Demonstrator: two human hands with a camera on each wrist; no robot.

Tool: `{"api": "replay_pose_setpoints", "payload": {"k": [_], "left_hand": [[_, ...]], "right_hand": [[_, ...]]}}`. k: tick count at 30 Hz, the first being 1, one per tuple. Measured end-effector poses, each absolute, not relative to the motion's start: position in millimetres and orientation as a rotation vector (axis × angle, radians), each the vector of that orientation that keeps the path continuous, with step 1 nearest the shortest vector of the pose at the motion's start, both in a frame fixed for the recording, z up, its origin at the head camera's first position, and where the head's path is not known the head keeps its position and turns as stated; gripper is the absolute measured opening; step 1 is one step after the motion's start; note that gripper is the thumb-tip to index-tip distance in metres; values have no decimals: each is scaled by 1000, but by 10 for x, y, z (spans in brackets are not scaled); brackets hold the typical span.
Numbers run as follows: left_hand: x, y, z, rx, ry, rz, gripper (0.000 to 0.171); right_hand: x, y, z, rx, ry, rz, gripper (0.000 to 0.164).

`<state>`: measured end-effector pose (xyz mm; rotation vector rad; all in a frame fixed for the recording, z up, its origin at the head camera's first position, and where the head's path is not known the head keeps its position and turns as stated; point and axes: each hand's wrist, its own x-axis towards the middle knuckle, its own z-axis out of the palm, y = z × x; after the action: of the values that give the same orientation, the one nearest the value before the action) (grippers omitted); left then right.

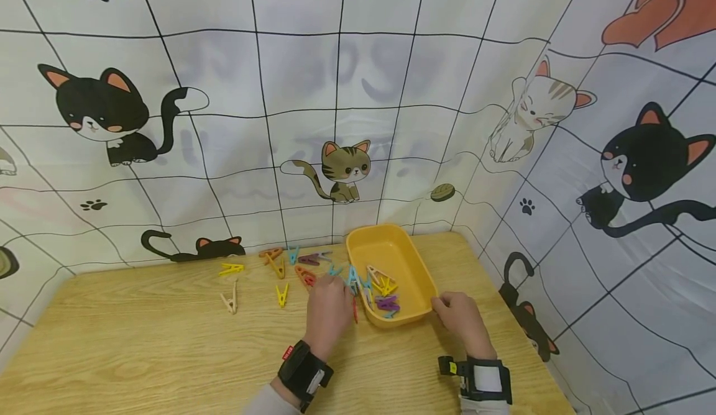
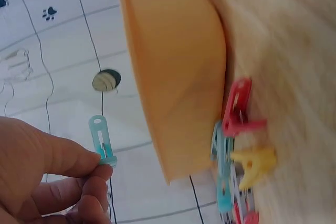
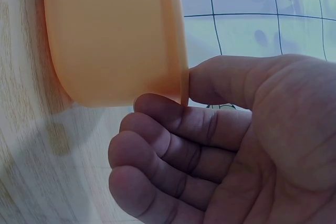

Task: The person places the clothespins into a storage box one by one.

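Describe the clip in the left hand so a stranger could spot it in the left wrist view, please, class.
Find the big yellow-orange tray; left of it in the picture, a left hand pinches a teal clip. Unlike the other clips, grouped at the tray's lower right, this one alone is held.

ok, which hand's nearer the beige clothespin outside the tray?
Left. The left hand, pinching a teal clothespin, is to the right of the beige clothespin; the right hand is farther right, gripping the tray by its rim.
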<state>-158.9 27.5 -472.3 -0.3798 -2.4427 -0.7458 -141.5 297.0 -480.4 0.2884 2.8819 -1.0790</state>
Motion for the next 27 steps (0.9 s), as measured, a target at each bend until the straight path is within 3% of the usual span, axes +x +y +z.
{"api": "replay_pose_setpoints", "payload": {"k": [9,16,27], "left_hand": [[-1505,487,-4802,-466,-2435,-739,44],[-1453,601,-4814,-462,-2490,-781,34],[-1380,469,-4822,-384,-2535,-871,29]], "right_hand": [[-1415,2957,-4793,302,2877,-1087,30],[-1423,2962,-4805,291,2879,-1084,30],[-1419,2955,-4805,303,2882,-1068,30]]}}
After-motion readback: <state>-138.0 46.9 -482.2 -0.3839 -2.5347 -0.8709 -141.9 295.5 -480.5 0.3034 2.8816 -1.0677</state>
